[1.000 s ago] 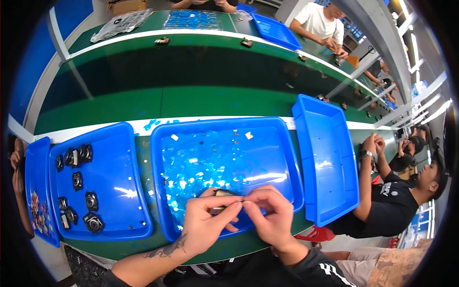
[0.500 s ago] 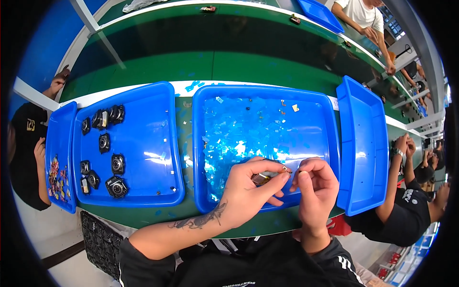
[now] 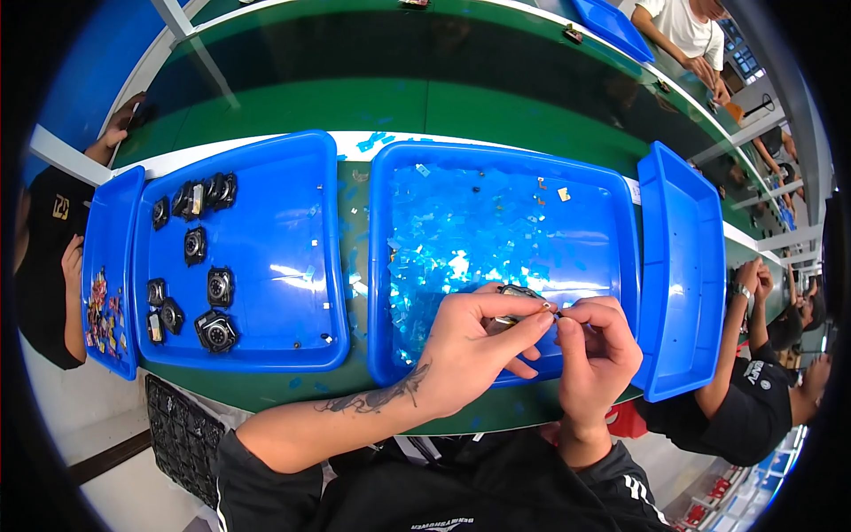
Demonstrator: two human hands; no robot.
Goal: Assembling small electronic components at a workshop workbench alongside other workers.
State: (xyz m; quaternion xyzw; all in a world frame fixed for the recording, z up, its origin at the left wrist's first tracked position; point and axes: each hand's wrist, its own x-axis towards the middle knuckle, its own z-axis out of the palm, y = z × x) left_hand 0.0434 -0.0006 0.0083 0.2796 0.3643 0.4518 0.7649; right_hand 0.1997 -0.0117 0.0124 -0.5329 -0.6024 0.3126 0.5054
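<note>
Above the near edge of the middle blue tray (image 3: 381, 257), my left hand (image 3: 470, 341) is closed round a small dark watch-like device (image 3: 519, 291), mostly hidden by the fingers. A tiny pale piece (image 3: 548, 306) shows at the tips of the left thumb and forefinger. My right hand (image 3: 596, 350) pinches at that same spot, thumb and forefinger meeting the left fingertips. Whatever lies in the right pinch is too small to make out. Under both hands the tray holds many bits of blue film (image 3: 461, 230).
Left of it, a blue tray (image 3: 275, 213) holds several black watch-like casings (image 3: 216, 332). A farther-left tray (image 3: 115, 213) has small coloured parts. To the right stands a narrow blue tray (image 3: 678, 266). A green belt (image 3: 355, 97) runs behind. Co-workers sit at both sides and across.
My right hand has closed in on the left one, and their fingertips now meet. More of the dark device's top shows. The view has shifted slightly.
</note>
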